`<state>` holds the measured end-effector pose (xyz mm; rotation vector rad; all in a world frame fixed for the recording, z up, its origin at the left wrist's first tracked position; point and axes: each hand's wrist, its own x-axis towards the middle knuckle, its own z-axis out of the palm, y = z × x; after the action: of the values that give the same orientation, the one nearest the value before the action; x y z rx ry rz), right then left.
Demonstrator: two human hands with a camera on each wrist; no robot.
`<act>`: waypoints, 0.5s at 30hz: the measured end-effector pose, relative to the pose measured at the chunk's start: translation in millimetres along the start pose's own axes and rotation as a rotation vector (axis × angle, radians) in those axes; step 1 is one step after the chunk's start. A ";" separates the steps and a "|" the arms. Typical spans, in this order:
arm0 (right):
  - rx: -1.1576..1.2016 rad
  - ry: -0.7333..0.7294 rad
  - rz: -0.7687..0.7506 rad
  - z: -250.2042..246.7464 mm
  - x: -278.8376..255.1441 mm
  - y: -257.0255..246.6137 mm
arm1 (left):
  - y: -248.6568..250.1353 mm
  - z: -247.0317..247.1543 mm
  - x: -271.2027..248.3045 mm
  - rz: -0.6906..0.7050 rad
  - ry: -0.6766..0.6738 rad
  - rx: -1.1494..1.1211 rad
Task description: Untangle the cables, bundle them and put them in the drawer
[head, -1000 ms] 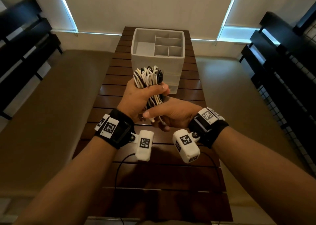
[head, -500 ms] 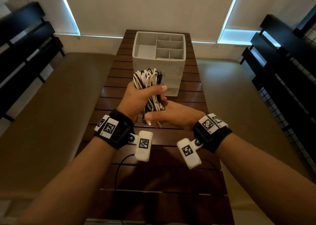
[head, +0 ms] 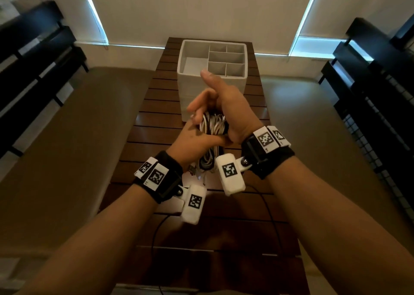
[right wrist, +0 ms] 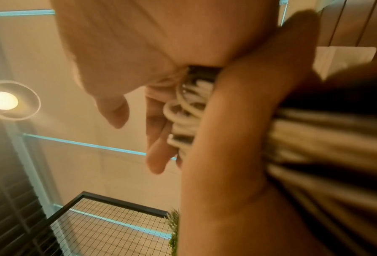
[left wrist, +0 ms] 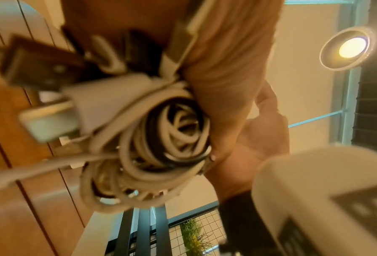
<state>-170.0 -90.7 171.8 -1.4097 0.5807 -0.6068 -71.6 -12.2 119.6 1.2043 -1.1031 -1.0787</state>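
Above the slatted desk (head: 197, 234), both hands clasp a coiled bundle of white and black cables (head: 212, 124): the left hand (head: 197, 135) curls round it from below, the right hand (head: 230, 110) presses its side, thumb raised. The bundle's long axis runs toward the wrists, plugs dangling underneath. The white drawer unit (head: 188, 86) stands just beyond the grip, so either hand looks equally near.
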 end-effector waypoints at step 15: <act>0.011 0.166 -0.105 4.6 9.6 28.5 | -18.7 -2.0 5.9 -0.086 0.026 0.145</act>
<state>-158.7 -92.2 143.7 -1.3940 0.6367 -0.8151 -69.4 -18.9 101.2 1.3874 -1.1329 -1.0595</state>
